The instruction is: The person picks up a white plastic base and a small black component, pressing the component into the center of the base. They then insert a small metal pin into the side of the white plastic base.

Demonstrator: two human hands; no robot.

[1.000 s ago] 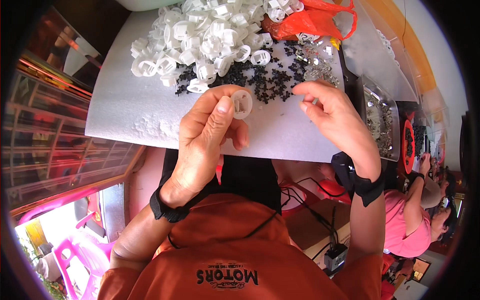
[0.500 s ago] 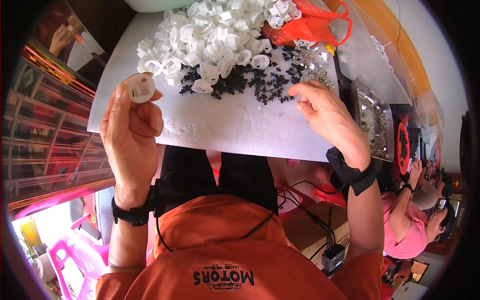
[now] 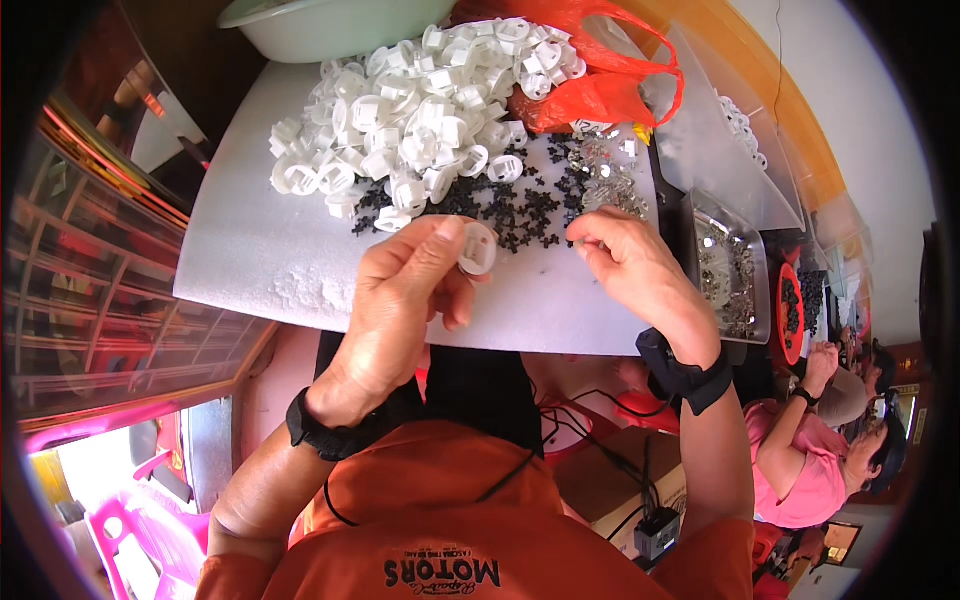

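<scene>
My left hand point(image 3: 405, 280) grips a round white plastic piece point(image 3: 478, 248) between thumb and fingers, held over the white board's point(image 3: 240, 240) front part. My right hand point(image 3: 645, 275) is beside the small shiny metal parts point(image 3: 612, 192), its thumb and index finger drawn together. Whatever may be between those fingertips is too small to make out. Beyond my left hand lies a heap of white plastic pieces point(image 3: 420, 120), several of them round with a raised block. Small black cross-shaped parts point(image 3: 520, 212) are spread between that heap and my hands.
A pale green basin point(image 3: 330, 30) stands at the far edge, beside a red plastic bag point(image 3: 615, 98). To the right are a metal tray point(image 3: 762, 300) of small parts and a red dish point(image 3: 790, 325). Another person point(image 3: 800, 470) sits at the far right.
My left hand has moved right, bringing the white piece in from the left side to the middle. My right hand stays near the metal parts. The view has shifted slightly.
</scene>
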